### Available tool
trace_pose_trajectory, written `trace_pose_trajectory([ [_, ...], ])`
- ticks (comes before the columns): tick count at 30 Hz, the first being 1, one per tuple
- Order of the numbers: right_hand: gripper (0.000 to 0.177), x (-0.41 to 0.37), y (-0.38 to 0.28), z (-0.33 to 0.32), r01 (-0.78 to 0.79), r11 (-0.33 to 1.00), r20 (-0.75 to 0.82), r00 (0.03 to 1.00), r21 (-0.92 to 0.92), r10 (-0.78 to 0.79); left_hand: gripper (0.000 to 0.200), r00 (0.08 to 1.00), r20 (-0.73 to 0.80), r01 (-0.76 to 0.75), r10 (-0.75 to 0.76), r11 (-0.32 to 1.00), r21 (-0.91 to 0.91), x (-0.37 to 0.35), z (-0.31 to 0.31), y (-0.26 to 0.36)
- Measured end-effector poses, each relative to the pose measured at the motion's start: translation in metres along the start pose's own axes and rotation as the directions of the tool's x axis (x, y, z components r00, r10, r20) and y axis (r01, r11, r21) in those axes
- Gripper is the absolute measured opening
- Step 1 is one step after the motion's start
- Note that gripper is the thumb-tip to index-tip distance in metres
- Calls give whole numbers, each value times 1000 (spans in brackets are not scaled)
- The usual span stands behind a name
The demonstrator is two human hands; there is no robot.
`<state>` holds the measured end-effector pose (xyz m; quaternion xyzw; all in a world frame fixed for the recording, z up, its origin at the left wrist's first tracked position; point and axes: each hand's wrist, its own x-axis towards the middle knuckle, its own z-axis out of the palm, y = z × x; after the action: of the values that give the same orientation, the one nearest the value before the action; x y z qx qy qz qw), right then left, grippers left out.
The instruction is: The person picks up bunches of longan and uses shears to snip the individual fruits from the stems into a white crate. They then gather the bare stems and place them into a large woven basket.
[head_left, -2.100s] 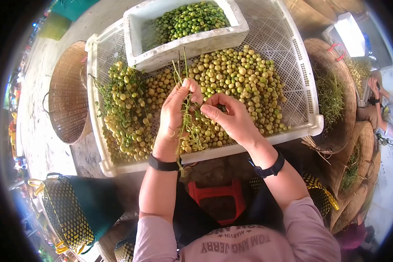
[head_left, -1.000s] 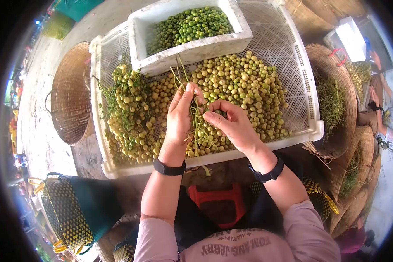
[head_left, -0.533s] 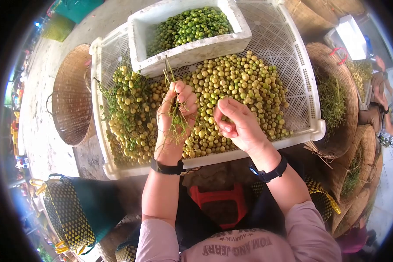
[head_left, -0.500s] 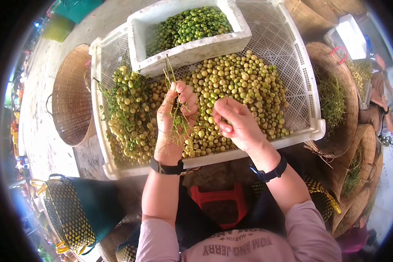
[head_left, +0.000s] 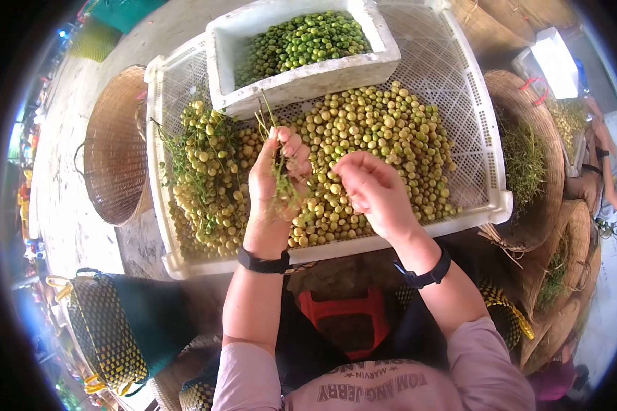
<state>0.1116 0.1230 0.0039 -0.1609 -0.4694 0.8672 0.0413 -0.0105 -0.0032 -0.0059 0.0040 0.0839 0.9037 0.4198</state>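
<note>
My left hand [head_left: 273,175] is closed around a bunch of thin green stems [head_left: 265,108], which stick up past the thumb and trail down over the palm. To its right, my right hand [head_left: 382,195] is curled with thumb and fingers together; whatever it may hold is hidden. Both hands are above small round yellow-green fruits [head_left: 384,123] heaped loose in a white perforated plastic tray [head_left: 363,244]. At the tray's left lie fruits still on their green stems [head_left: 202,161].
A white foam box [head_left: 308,83] of greener fruits stands on the tray's far side. Wicker baskets flank it, one at left [head_left: 113,147] and one with stems at right [head_left: 552,157]. A woven bag [head_left: 106,335] sits front left, a red stool [head_left: 346,308] below. Another person's arm [head_left: 603,147] shows far right.
My right hand's fingers have drawn closer together, fingertips pointing toward the left hand. My left hand keeps the stems in nearly the same place. The view has shifted slightly.
</note>
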Motion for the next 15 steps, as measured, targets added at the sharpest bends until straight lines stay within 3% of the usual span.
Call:
trace_pose_trajectory([
  [2,19,4,-3,-11,-13,980,88,996,197,-5,13,932,-283,-93,228,902,421,-2,11,-3],
  [4,23,4,-11,-11,-6,946,30,1000,326,-4,13,922,-305,-81,238,890,450,-4,5,-1],
  [6,30,6,-13,-20,69,972,65,994,224,-85,17,878,-341,-35,337,754,656,-3,1,-1],
  [10,40,5,-19,-19,126,965,97,984,230,-152,16,891,-233,-54,390,599,799,-3,-3,-6],
  [11,36,2,-19,-15,153,978,129,977,141,-171,16,905,-165,-111,392,593,798,-1,-9,-7],
  [14,31,-3,-20,3,167,986,186,968,19,-167,17,885,-184,-64,427,503,862,-1,-17,-10],
  [15,31,-4,-19,7,24,992,182,982,123,-46,18,866,-331,85,374,544,835,-6,-1,-9],
])
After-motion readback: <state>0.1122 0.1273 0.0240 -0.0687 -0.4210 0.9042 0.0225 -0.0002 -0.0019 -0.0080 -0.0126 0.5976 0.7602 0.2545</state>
